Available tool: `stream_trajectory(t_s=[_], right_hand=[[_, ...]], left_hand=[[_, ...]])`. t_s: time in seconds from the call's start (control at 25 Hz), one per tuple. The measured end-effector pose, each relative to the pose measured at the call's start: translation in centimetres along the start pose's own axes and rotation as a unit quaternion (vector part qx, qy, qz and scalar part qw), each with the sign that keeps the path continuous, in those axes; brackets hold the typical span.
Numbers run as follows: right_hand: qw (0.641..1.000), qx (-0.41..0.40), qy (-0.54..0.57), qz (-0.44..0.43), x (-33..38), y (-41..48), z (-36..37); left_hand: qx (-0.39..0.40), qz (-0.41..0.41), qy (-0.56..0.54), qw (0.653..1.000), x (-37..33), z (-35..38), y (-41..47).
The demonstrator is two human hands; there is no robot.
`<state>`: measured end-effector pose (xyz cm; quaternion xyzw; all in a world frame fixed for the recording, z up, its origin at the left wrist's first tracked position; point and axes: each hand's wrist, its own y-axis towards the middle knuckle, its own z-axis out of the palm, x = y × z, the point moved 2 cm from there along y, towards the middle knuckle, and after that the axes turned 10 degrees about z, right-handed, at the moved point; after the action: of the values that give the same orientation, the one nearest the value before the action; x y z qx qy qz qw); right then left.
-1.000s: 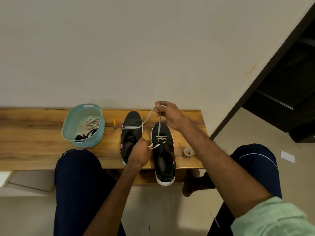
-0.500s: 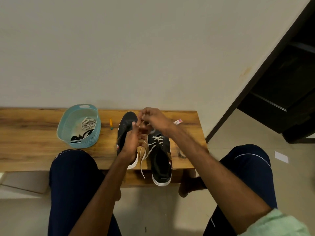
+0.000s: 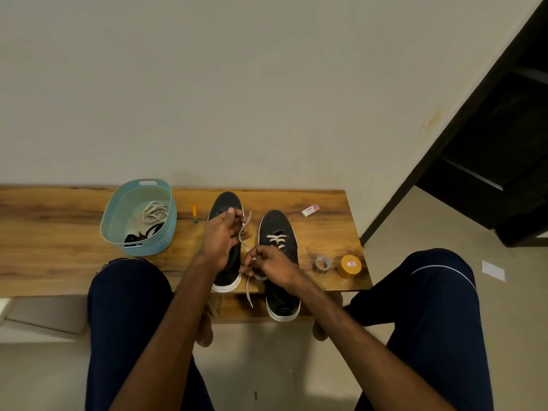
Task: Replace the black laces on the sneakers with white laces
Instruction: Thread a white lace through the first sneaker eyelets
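Note:
Two black sneakers stand side by side on the wooden bench. The right sneaker has white lace crossings over its front eyelets. The left sneaker is mostly hidden under my left hand, which pinches one end of the white lace above the shoe. My right hand grips the same lace between the two shoes, beside the right sneaker's tongue. A loose tail of lace hangs over the bench's front edge.
A light blue basket at the left holds a coiled white lace and black laces. A yellow marker, an eraser, a tape roll and a yellow-lidded tin lie on the bench. My knees flank the bench.
My right hand came down from the raised lace to the middle of the right sneaker. My left hand moved up over the left sneaker, taking a lace end. The lace went slack.

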<state>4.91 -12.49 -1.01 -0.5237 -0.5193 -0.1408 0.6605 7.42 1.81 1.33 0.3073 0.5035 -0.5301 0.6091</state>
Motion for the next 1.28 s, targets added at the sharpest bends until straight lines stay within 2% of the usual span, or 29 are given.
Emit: stream_trajectory(t_s=[0.28, 0.44, 0.52, 0.64, 0.8, 0.96, 1.08, 1.2, 1.28], right_hand=[[0.999, -0.024, -0.019, -0.02, -0.2, 0.3, -0.4], [0.99, -0.064, -0.108, -0.058, 0.2, 0.3, -1.0], [0.985, -0.076, -0.138, -0.071, 0.4, 0.4, -1.3], [0.986, -0.095, -0.119, -0.07, 0.4, 0.4, -1.3], [0.978, -0.142, -0.113, -0.102, 0.4, 0.7, -0.7], [0.972, -0.196, -0.082, -0.101, 0.7, 0.9, -0.1], [0.945, -0.248, -0.166, -0.136, 1.2, 0.3, 0.2], [0.897, -0.292, -0.288, -0.168, 1.6, -0.1, -0.4], [0.906, -0.292, -0.254, -0.171, 1.8, 0.0, -1.1]], left_hand=[[0.074, -0.039, 0.04, 0.996, 1.1, 0.4, -0.2], [0.148, 0.043, 0.198, 0.968, 1.4, 0.3, -0.6], [0.157, 0.063, 0.21, 0.963, 1.5, 0.3, -0.7], [0.115, 0.074, 0.178, 0.975, 1.7, 0.5, -0.5], [0.042, 0.027, -0.013, 0.999, 2.3, 0.6, -0.3], [0.038, -0.037, -0.154, 0.987, 1.9, 0.9, -0.7], [0.074, -0.037, -0.125, 0.989, 2.0, 1.1, -0.8], [0.115, -0.017, -0.048, 0.992, 1.7, 1.4, -1.0], [0.135, 0.03, 0.04, 0.99, 1.3, 1.2, -1.1]])
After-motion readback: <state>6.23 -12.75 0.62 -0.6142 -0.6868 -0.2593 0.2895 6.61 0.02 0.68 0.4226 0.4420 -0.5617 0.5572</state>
